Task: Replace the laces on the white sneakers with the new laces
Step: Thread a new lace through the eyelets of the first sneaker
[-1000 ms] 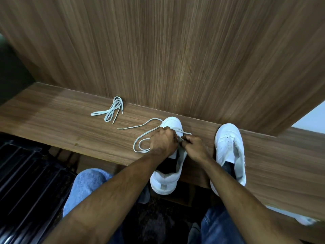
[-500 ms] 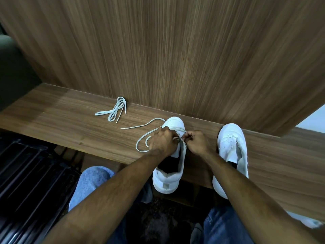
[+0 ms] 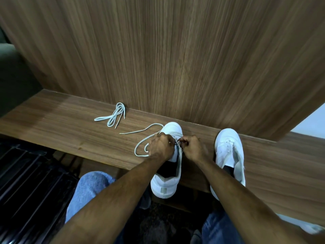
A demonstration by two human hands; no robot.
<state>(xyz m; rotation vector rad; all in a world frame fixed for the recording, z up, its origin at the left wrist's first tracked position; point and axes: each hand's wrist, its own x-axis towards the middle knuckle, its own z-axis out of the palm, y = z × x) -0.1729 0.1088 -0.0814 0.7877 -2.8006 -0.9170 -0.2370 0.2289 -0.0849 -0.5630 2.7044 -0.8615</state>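
Two white sneakers stand on a wooden shelf, toes toward the wall. Over the eyelets of the left sneaker (image 3: 166,184) both hands work. My left hand (image 3: 161,147) grips the sneaker's upper and a white lace (image 3: 140,147), which loops out to the left on the shelf. My right hand (image 3: 192,147) pinches the lace end at the eyelets. The right sneaker (image 3: 228,148) stands alone and holds no lace that I can see. A second, bundled lace (image 3: 114,116) lies to the left near the wall.
The wooden shelf (image 3: 61,124) is narrow, with a tall wooden panel (image 3: 175,59) right behind it. Both sneakers' heels hang over its front edge. My knees in blue jeans (image 3: 88,189) are below. A dark slatted surface (image 3: 26,182) lies at lower left.
Both hands moved slightly toward the toe of the left sneaker, and the lace loop on the shelf shifted a little. The right sneaker and the bundled lace stayed put.
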